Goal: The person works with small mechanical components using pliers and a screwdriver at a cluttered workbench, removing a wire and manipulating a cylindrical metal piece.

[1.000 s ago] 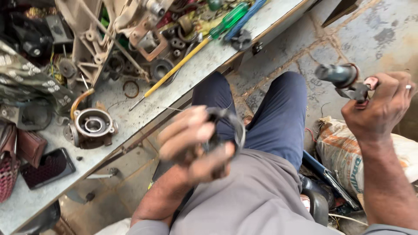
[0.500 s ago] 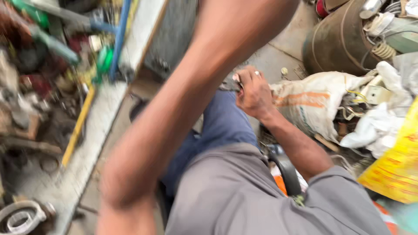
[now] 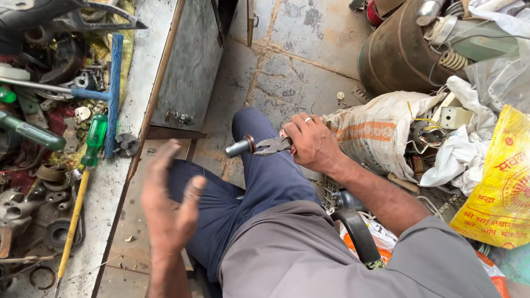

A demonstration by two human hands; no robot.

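Note:
My right hand (image 3: 312, 142) grips a pair of pliers (image 3: 270, 145) over my right knee. The plier jaws clamp a short grey metal cylinder (image 3: 238, 148) that points left. My left hand (image 3: 168, 207) hovers open and empty above my left thigh, fingers spread, close to the edge of the workbench (image 3: 132, 118). I am seated, in dark blue trousers and a grey shirt.
The bench at left is crowded with tools: a green-handled screwdriver (image 3: 93, 140), a blue-handled tool (image 3: 115, 88), bearings and metal parts. A printed sack (image 3: 375, 132), a rusty drum (image 3: 397, 52), white rags and a yellow bag (image 3: 499, 187) lie at right. Concrete floor lies ahead.
The view has swung right from the bench toward the floor. My left hand let go of the dark part and is now open. My right hand dropped from high right to my knee.

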